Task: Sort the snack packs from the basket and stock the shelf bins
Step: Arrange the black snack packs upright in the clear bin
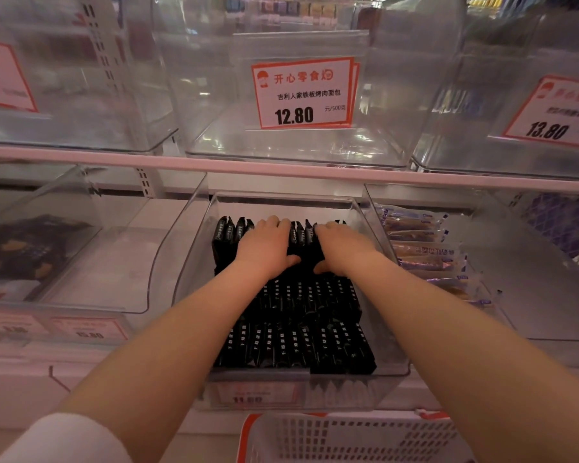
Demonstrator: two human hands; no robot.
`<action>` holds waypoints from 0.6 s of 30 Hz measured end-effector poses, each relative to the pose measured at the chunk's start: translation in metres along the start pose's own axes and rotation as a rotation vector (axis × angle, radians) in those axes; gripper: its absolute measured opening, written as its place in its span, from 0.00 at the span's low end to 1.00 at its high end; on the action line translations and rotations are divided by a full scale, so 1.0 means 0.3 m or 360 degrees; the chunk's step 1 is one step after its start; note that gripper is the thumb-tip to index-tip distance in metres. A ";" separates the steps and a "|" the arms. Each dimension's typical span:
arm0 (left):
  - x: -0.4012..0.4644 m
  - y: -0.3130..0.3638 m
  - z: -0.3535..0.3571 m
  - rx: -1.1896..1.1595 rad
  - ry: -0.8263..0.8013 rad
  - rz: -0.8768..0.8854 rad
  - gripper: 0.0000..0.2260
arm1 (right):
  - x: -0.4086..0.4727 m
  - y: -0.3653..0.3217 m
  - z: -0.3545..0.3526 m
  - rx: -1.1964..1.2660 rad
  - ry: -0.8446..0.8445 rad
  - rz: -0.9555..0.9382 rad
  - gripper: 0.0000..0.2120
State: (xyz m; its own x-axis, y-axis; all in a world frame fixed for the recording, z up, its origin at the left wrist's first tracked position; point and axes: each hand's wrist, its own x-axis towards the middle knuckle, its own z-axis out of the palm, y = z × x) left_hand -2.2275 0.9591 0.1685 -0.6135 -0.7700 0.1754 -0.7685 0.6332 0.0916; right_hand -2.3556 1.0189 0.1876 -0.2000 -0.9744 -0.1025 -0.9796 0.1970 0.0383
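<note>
**Lower shelf, middle bin: black snack packs, back row being set**

- Clear shelf bin (194, 259): lower shelf, centre. Holds black snack packs (301, 342) in three rows, front to back, white lettering on the wrappers.
- Left hand (264, 248): palm down on the back row, fingers curled over the packs' crimped top edges. Pressing, not clenched; whether any pack is pinched cannot be told.
- Right hand (341, 248): same posture, just beside the left, thumbs nearly meeting.
- Handling, judged: packs look light, soft-wrapped and slick, likely to slide or topple as a row. Best taken in a bunch by the sides, or squared up by the crimped ends.
- Neighbouring bin to the right: blue-and-clear wrapped packs (422, 252).
- Upper shelf: clear bin with price card (303, 91), marked 12.80.
- White basket (348, 439) with orange rim: below, bottom edge of view; contents not visible.
</note>
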 end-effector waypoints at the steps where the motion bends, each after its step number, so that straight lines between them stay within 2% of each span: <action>1: -0.007 -0.015 -0.011 0.0016 -0.0025 -0.0049 0.29 | 0.002 -0.009 0.003 -0.0037 0.0044 0.0017 0.32; 3: -0.021 -0.048 -0.027 0.0150 -0.0095 -0.0149 0.30 | 0.006 -0.027 0.020 -0.0181 0.0134 0.0018 0.34; 6: -0.027 -0.071 -0.028 0.0271 -0.0186 -0.0164 0.29 | 0.009 -0.036 0.053 -0.0318 0.0261 0.0029 0.30; 10: -0.019 -0.066 -0.003 0.0329 -0.0073 -0.0159 0.25 | 0.010 -0.031 0.068 -0.0240 0.0422 0.0056 0.26; 12: -0.026 -0.064 0.015 0.0365 0.0002 -0.0163 0.23 | 0.006 -0.026 0.046 -0.0213 0.0289 0.0033 0.29; 15: -0.035 -0.054 0.015 0.0336 -0.0029 -0.0181 0.24 | -0.014 -0.008 -0.021 -0.0250 -0.0096 -0.0008 0.38; 16: -0.038 -0.050 0.005 0.0302 -0.0038 -0.0178 0.25 | -0.028 -0.002 -0.046 -0.0290 -0.0149 -0.0012 0.38; 18: -0.040 -0.036 -0.017 0.0208 0.0001 -0.0061 0.24 | -0.057 0.020 -0.090 -0.0361 -0.0081 -0.0017 0.29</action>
State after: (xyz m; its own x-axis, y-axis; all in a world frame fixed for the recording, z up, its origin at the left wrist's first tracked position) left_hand -2.2109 0.9620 0.1703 -0.5833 -0.7932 0.1750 -0.8084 0.5878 -0.0303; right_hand -2.3577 1.0339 0.2166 -0.1960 -0.9684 -0.1542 -0.9539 0.1519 0.2589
